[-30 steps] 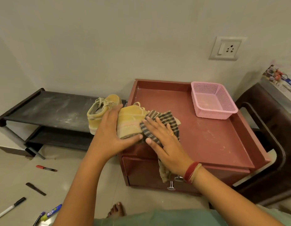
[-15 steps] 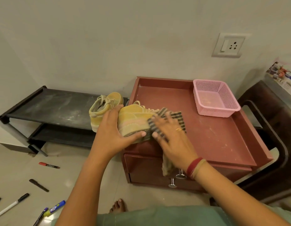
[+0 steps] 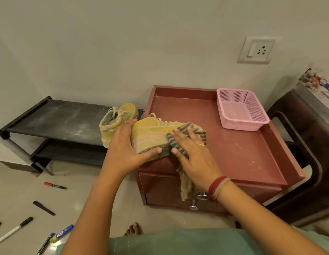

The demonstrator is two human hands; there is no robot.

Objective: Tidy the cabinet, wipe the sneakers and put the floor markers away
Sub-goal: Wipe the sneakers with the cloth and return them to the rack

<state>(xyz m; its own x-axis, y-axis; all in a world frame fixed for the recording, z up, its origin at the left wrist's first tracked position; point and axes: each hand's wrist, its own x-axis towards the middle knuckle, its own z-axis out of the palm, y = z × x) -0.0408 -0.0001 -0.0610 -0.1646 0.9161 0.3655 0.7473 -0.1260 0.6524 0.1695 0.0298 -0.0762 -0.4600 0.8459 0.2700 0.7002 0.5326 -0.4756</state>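
Cabinet top [image 3: 233, 153], sneaker [image 3: 152, 131] between hands [image 3: 123, 153] [image 3: 193, 157]

- Grips the heel of a sneaker [image 3: 152, 133] with the left hand [image 3: 123, 150], mid-frame, thumb stretched along the sole edge, fingers over the back.
- Presses a striped cloth [image 3: 195, 128] against the sneaker's side with the right hand [image 3: 193, 153], just right of centre, fingers straight and spread.
- Reaches both bare forearms up from the lower edge, converging toward the centre.
- Shows bare toes [image 3: 134, 230] low between the arms.
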